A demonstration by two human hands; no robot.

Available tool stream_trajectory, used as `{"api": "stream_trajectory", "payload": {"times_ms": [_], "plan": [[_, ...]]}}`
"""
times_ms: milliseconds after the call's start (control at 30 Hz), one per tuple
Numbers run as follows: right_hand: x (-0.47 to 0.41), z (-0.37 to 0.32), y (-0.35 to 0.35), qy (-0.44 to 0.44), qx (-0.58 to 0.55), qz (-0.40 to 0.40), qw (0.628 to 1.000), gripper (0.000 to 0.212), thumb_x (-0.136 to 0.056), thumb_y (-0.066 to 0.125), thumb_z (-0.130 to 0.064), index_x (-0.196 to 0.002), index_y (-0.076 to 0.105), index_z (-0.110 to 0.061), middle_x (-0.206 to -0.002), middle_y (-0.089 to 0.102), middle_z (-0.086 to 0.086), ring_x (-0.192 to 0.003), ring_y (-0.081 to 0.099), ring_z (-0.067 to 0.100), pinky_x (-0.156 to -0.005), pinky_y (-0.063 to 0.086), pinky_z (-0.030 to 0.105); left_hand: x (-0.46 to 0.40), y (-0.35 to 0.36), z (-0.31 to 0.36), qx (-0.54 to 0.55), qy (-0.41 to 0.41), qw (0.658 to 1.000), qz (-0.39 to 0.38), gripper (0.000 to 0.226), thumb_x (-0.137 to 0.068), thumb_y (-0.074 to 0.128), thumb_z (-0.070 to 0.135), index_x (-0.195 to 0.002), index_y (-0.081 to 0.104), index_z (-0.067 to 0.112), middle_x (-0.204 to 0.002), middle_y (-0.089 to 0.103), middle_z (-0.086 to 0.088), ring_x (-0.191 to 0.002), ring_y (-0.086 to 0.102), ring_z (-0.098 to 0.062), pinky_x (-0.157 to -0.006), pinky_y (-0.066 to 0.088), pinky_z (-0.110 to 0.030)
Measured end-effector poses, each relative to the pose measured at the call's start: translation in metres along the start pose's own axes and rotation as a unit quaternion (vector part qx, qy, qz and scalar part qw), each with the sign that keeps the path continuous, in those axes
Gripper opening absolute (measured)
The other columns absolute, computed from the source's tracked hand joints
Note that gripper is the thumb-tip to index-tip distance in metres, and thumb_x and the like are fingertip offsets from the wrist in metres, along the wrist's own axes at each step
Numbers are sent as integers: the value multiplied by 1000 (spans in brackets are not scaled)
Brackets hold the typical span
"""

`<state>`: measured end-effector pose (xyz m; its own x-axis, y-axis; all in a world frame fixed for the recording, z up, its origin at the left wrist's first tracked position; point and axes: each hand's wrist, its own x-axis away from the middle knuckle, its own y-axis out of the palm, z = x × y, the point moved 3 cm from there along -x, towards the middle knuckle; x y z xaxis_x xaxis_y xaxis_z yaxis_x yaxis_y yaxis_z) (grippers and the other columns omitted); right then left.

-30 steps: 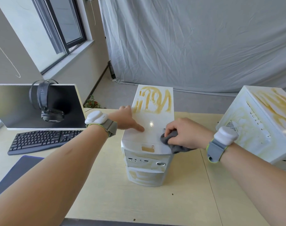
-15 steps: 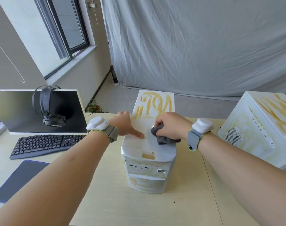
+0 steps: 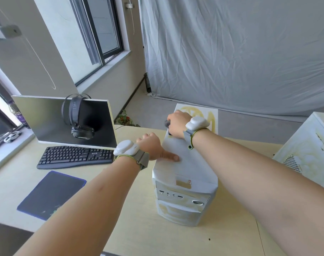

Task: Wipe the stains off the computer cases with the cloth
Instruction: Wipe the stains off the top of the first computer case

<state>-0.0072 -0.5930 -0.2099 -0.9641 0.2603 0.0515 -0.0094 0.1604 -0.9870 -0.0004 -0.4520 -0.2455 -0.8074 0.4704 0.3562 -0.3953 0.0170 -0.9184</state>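
Bright daylight from left window (image 3: pixel 94 34), wide-angle edge distortion

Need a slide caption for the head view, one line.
Right hand wipes yellow stains at the far end of the tower case top with a dark cloth; left hand steadies the case.

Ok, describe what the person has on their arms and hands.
Both forearms are bare, with no sleeves or gloves in view. Each wrist carries the same device: a rounded white pod on a grey strap edged in yellow-green. The one by the left hand sits on top of the wrist; the one by the right hand does too, with a small grey tab hanging from its strap. No cables or markings show.
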Motion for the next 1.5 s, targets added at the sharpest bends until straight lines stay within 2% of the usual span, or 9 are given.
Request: {"api": "stream_trajectory", "payload": {"times_ms": [200, 333, 433, 633, 800, 933, 1233, 1400, 1500], "plan": [[35, 0, 6, -63, -67, -40, 995, 20, -72, 64, -14, -89, 74, -18, -90, 69, 5, -88, 64, 30, -71, 52, 34, -6, -1, 0, 7, 0, 1000, -4, 143, -51, 74, 87, -153, 22, 2, -146, 41, -14, -132, 44, -35, -103, 39, -40], [74, 21, 5, -78, -79, -96, 989, 35, -76, 62, -12, -101, 78, -30, -99, 69, -6, -94, 62, 19, -80, 53, 30, -7, -2, 0, 8, 7, 1000, -4, 141, -50, 76, 85, -149, 26, -1, -144, 42, -14, -128, 47, -34, -100, 42, -40], [73, 36, -4, -35, -127, -123, 984, 35, -75, 66, -8, -98, 81, -31, -92, 71, -10, -89, 64, 14, -74, 51, 25, -5, -2, 1, 11, 8, 1000, -9, 143, -49, 75, 87, -151, 25, 0, -145, 41, -13, -130, 45, -34, -103, 42, -41], [34, 18, -5, -26, -144, -74, 986, 27, -73, 66, -8, -87, 79, -28, -73, 67, -11, -80, 65, 16, -65, 49, 23, -4, -1, -1, 8, 7, 1000, -3, 135, -51, 74, 87, -147, 31, 2, -142, 44, -12, -127, 46, -33, -101, 41, -40], [-15, 39, -25, 37, -129, 58, 989, 22, -75, 64, -13, -89, 77, -23, -81, 64, -3, -87, 61, 27, -69, 44, 28, -8, -1, -4, 19, 0, 1000, -14, 135, -51, 73, 88, -147, 31, 3, -141, 43, -11, -128, 45, -33, -102, 40, -42], [-19, 34, 0, -18, -56, -14, 998, 13, -76, 63, -13, -86, 69, -18, -95, 65, -1, -96, 62, 29, -68, 46, 34, -11, 0, -4, 19, -5, 999, -28, 135, -50, 73, 89, -148, 31, 5, -142, 43, -10, -129, 45, -32, -104, 40, -43], [74, 35, 8, -108, -83, -93, 986, 44, -76, 51, -9, -106, 76, -30, -96, 59, -11, -101, 57, 19, -89, 49, 36, -17, 0, -2, 0, -2, 1000, -31, 143, -46, 72, 91, -151, 27, 4, -144, 41, -11, -130, 44, -34, -105, 40, -43], [98, 42, -16, -56, -89, -200, 974, 47, -77, 56, -7, -105, 75, -40, -95, 63, -18, -89, 58, 10, -66, 42, 21, -17, 0, -3, 16, 4, 1000, -20, 141, -43, 73, 91, -148, 30, 7, -142, 43, -9, -129, 44, -33, -103, 41, -43], [88, 45, -36, -33, -128, -250, 959, 37, -72, 58, -8, -97, 73, -31, -87, 72, -1, -69, 62, 12, -57, 48, 26, -15, 0, -5, 25, 5, 999, -21, 138, -43, 72, 91, -146, 33, 7, -140, 44, -10, -127, 44, -33, -104, 42, -45]]}}
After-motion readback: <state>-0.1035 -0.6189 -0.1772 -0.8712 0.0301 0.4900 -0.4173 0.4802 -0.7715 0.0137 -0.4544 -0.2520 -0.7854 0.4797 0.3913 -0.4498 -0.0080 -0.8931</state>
